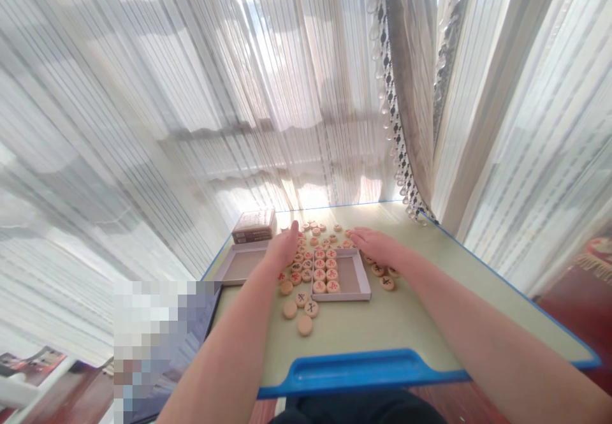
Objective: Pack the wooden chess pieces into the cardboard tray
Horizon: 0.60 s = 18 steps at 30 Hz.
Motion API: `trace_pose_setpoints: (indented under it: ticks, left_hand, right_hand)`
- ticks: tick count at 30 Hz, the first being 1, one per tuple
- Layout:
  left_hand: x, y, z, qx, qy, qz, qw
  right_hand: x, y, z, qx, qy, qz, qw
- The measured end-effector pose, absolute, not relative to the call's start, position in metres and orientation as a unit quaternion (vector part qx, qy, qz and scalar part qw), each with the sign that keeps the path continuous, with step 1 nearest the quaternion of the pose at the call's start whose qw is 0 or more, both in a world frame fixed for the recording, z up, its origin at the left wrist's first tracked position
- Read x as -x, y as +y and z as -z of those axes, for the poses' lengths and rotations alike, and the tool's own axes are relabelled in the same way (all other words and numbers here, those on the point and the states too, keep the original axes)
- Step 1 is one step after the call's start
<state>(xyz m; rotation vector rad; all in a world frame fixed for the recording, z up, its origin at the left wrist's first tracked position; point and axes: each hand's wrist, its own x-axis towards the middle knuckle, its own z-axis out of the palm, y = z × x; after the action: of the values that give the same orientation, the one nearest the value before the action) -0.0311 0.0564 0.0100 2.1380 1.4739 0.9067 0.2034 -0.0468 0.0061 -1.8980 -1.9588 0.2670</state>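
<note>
Several round wooden chess pieces (312, 236) with red or black characters lie scattered on a pale green table (430, 322). A shallow grey box tray (354, 277) holds two rows of pieces (326, 275) along its left side. My left hand (285, 248) rests on the pieces just left of the tray, fingers stretched forward and together. My right hand (375, 244) lies flat over the tray's far right corner, fingers extended toward the loose pieces. Neither hand visibly grips a piece.
A second empty grey tray (241, 264) sits at the left; a brown box (254, 225) stands behind it. The table has a blue rim with a handle recess (358, 366) at the near edge. Sheer curtains (191, 92) surround the table. Loose pieces (301, 312) lie near the front.
</note>
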Motion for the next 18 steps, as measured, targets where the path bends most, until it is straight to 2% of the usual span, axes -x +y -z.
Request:
trace_pose_setpoints:
  ticks: [3, 8, 13, 18]
  left_hand:
    - [0.031, 0.052, -0.012, -0.795, 0.518, -0.272, 0.160]
    - [0.031, 0.048, -0.015, -0.810, 0.487, -0.283, 0.163]
    - [0.031, 0.034, -0.024, -0.799, 0.473, -0.331, 0.169]
    - [0.027, 0.009, -0.038, -0.766, 0.435, -0.457, 0.123]
  right_hand:
    - [-0.204, -0.048, -0.008, 0.680, -0.695, -0.079, 0.220]
    - [-0.198, -0.054, -0.016, 0.697, -0.676, -0.019, 0.240]
    - [-0.160, -0.093, -0.033, 0.639, -0.715, -0.004, 0.282]
    - [-0.141, -0.145, -0.024, 0.615, -0.727, 0.121, 0.281]
